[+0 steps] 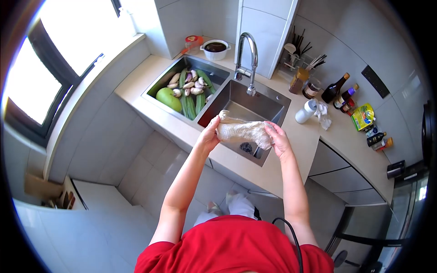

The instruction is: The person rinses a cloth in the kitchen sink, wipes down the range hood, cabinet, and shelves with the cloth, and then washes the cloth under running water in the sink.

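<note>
A crumpled off-white cloth [243, 132] is stretched between my two hands, above the near edge of the right sink basin [268, 107]. My left hand [210, 134] pinches its left end, and my right hand [278, 139] grips the right end. The cloth's middle sags a little and hides part of the basin. Beneath it, a dark scouring pad [246, 147] lies at the near end of the basin. A chrome faucet [248, 59] arches over the basin from behind.
Left basin [152, 86] holds a green melon [168, 98], long green gourds [191, 107] and several pale purple eggplants [196, 90]. A white bottle [305, 112] and crumpled tissue [322, 116] stand right of the sink. Sauce bottles [335, 88] line the wall; a white pot [215, 50] sits behind.
</note>
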`<state>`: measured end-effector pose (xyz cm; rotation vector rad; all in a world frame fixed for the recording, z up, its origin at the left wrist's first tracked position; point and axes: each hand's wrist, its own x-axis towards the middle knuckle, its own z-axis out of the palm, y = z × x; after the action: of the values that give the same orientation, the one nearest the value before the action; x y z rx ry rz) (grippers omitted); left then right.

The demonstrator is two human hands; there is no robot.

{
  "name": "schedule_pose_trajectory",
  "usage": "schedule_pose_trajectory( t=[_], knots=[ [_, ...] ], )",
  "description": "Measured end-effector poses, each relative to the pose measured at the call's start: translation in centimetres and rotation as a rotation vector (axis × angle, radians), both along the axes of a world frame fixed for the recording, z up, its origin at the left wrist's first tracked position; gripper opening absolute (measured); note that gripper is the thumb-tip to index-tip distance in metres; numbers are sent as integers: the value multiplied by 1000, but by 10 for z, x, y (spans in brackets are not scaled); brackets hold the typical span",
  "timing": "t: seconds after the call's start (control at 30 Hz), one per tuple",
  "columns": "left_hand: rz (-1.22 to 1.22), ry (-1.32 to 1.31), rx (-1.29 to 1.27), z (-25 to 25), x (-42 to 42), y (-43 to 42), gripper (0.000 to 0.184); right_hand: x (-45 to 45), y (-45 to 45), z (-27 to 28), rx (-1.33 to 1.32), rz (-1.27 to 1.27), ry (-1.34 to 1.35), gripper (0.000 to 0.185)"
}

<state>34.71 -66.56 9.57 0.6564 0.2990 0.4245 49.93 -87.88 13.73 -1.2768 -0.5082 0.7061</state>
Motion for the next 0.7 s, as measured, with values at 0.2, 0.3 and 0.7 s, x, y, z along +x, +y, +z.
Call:
schedule_pose_trajectory(
  t=[0.2,0.3,0.7],
  knots=[
    [-214,-46,40,-21,81,55,43,79,48,-31,23,-94,7,31],
    [-262,170,-202,-40,111,74,37,114,71,-55,-45,-96,-4,31],
    [-477,-39,-502,-82,188,94,47,222,187,-22,-590,-263,-1271,26]
  ],
)
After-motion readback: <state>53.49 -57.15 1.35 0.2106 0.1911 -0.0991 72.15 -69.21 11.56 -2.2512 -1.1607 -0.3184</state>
